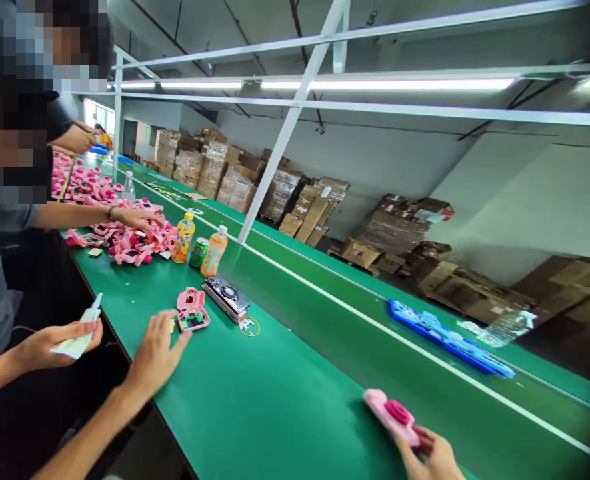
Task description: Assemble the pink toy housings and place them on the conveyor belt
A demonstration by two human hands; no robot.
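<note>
At the lower right, my right hand (427, 453) grips the end of a pink toy camera (392, 417) with a magenta round lens, above the green table (275, 400). My left hand (157, 353) is at the left beside an opened pink camera shell (193, 320) that shows a green circuit board. Its thumb and fingers are apart, and a small yellowish piece shows by the fingertips; whether the hand holds it I cannot tell. Just behind the shell lies a black and silver camera-like item (227, 295), with small white parts in a yellow ring (249, 326) near it.
Bottles (183, 238) (215, 252) and a green can (199, 253) stand beyond the shell. Pink parts (135, 243) are heaped farther left, where a person's hand (137, 218) reaches. Another person's hand (77, 340) holds a small tube. A blue tray (445, 340) lies across the table.
</note>
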